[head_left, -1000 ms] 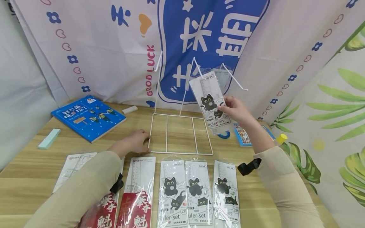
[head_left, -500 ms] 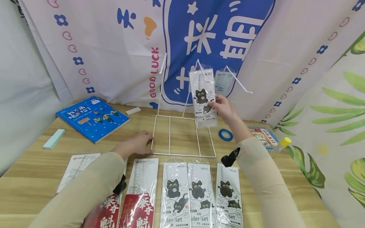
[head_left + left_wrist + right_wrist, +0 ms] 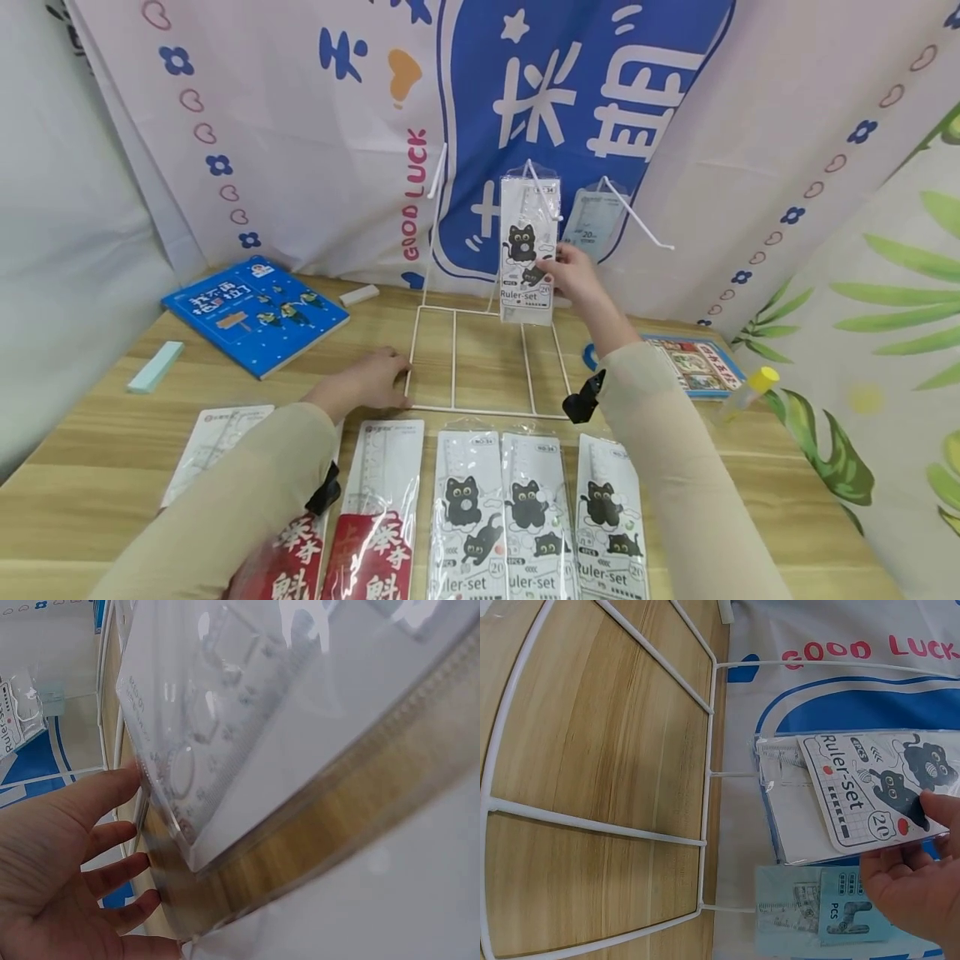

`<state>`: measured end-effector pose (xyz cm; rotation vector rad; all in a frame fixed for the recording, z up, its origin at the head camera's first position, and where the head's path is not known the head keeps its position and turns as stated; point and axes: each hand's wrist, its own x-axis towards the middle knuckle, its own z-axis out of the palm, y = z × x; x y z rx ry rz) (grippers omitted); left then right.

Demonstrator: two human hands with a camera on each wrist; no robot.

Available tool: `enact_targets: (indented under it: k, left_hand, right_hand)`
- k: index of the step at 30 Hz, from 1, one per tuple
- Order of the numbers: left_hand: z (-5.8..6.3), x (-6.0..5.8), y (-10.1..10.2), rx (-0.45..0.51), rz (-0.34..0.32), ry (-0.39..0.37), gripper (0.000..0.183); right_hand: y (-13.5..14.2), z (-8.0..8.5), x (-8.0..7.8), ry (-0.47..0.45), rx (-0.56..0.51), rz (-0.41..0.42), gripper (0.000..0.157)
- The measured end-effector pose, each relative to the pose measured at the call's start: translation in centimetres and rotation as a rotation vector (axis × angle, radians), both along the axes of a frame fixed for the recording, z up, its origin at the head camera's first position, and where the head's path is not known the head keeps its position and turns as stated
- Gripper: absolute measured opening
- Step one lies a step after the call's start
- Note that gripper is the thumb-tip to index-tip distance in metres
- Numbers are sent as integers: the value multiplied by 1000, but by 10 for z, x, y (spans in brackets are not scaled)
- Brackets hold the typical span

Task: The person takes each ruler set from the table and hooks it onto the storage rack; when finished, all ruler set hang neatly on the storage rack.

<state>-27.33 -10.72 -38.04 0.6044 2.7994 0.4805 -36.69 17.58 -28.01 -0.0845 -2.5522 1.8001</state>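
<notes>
My right hand [image 3: 576, 273] pinches the right edge of a packaged ruler set [image 3: 517, 208] with black cats on its card. This package hangs nearly upright at the middle arm of a white wire display rack [image 3: 453, 358], its top overlapping the arm. In the right wrist view, the thumb lies on the front of the ruler set [image 3: 802, 802], fingers behind. A pale blue ruler package [image 3: 592, 218] hangs on the right arm. My left hand [image 3: 375, 379] touches the left side of the rack's base; in the left wrist view its fingers [image 3: 112, 881] are spread and loosely bent.
Several packaged ruler sets lie along the front, with red-and-white ones [image 3: 375, 533] left and cat ones [image 3: 465, 517] right. A blue book [image 3: 255, 312], white eraser [image 3: 359, 295] and mint block [image 3: 156, 367] are left. Blue tape [image 3: 589, 357], a comic-covered book [image 3: 693, 367] and yellow-capped tube [image 3: 750, 392] are right.
The ruler set in my right hand has swung from a tilt to nearly upright below the middle arm. My left hand has stayed at the rack's base. The head view has shifted slightly.
</notes>
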Motion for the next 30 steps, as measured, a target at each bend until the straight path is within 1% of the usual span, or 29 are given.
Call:
enact_targets:
  k: [4,7,12,15,17,19,21,23,27,30]
  left_hand:
    - [-4,0,1,4,7,-3,61]
    - [-6,-1,1,5,15,-10,61]
    - [-4,-2,1,3,24,-18,61]
    - [-3,-2,0,0,30,-25,61]
    - [-3,-1,1,0,30,-36,61]
    - [-3,-1,2,1,28,-41,61]
    - [-4,-1,1,-1,28,-42,62]
    - [-4,-1,1,1,26,-43,62]
    - [-3,-2,1,-1,15,-39,62]
    - [-2,-3,1,3,8,-33,61]
  right_hand:
    - [-3,-1,-3,-19,15,-20,33]
    - [-2,-2,-2,-20,48,-15,33]
    - [11,-6,9,11,79,47,26]
    - [24,-9,20,13,101,114,25]
    - [35,-12,32,-4,131,158,26]
    - [47,-12,48,-26,164,208,29]
    - [60,-11,67,-44,184,246,31]
    - [74,-10,89,-49,183,262,34]
    - [102,-7,132,-35,156,242,37]
    - [121,-11,163,-10,148,225,37]
